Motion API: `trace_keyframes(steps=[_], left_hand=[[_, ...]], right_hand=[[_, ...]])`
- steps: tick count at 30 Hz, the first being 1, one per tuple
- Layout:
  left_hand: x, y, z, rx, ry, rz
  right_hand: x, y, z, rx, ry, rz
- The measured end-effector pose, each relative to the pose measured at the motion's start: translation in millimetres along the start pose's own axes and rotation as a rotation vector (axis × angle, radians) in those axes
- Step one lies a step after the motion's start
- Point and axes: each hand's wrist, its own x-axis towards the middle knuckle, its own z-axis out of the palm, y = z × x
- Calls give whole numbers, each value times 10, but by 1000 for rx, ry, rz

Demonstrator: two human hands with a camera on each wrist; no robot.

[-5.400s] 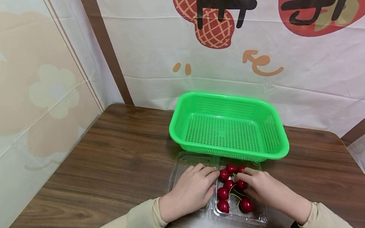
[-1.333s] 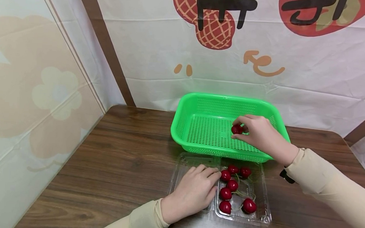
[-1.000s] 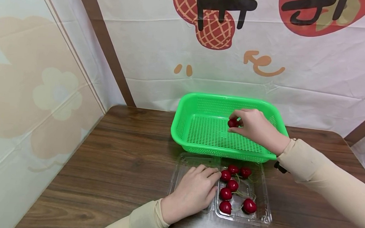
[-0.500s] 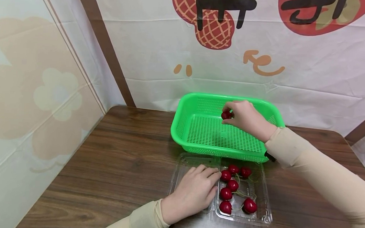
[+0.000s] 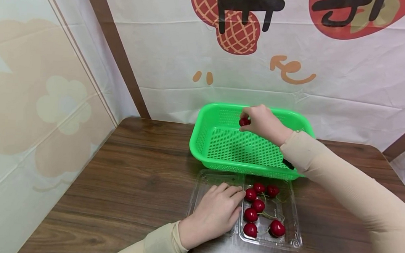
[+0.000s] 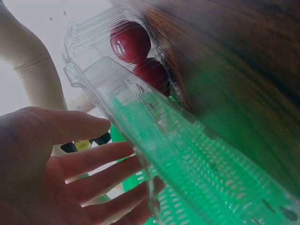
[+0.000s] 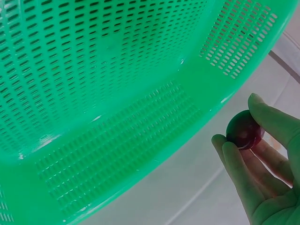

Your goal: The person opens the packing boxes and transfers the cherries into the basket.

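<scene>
My right hand (image 5: 262,121) pinches a dark red cherry (image 5: 244,122) between thumb and fingertips, above the back part of the green basket (image 5: 198,149). In the right wrist view the cherry (image 7: 244,130) sits between the fingertips, apart from the basket rim. My left hand (image 5: 215,213) rests over the lid half of a clear plastic box (image 5: 291,223), fingers fairly straight. The left wrist view shows those fingertips (image 6: 123,149) at the edge of the clear plastic. Several red cherries (image 5: 277,228) with green stems lie in the box's right half.
The basket stands at the back of the brown wooden table (image 5: 124,183), right behind the clear box. A printed white cloth (image 5: 168,63) hangs just beyond the table's back edge. Another cloth panel (image 5: 28,113) is on the left.
My right hand has picked a cherry from the clear box and carried it over the basket, lately drifting left and toward the back. My left hand has stayed in place on the box.
</scene>
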Motion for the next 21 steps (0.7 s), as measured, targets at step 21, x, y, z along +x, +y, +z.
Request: trace_keyframes(steps=[21], left_hand=[[-1,2,-1,-3,-3,6]], right_hand=[[281,56,235,51,-36,51]])
